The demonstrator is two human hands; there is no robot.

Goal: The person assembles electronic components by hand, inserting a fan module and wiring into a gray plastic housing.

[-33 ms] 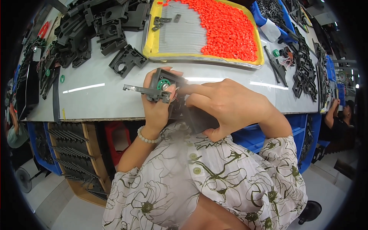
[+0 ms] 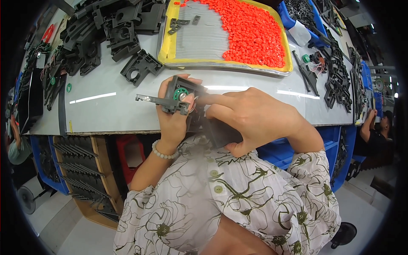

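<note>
Close to my body, at the table's near edge, my left hand point(image 2: 171, 129) is wrapped round a dark grey plastic housing point(image 2: 169, 103). A small round speaker point(image 2: 181, 94) with a green ring sits in the housing, with thin wires beside my thumb. A narrow arm of the housing sticks out to the left. My right hand point(image 2: 261, 112) is closed on a dark, flat-sided part point(image 2: 221, 134) just right of the speaker, its fingers reaching toward the wires. A blurred band crosses the middle, so I cannot tell whether this part belongs to the same housing.
A yellow-edged tray point(image 2: 170, 51) of small orange-red pieces point(image 2: 255, 38) lies ahead. Grey housings point(image 2: 123, 38) are heaped at the far left, with one loose housing point(image 2: 141, 68) nearer. More black parts point(image 2: 338, 85) lie right, by a blue bin point(image 2: 289, 19). A person point(image 2: 378, 127) is far right.
</note>
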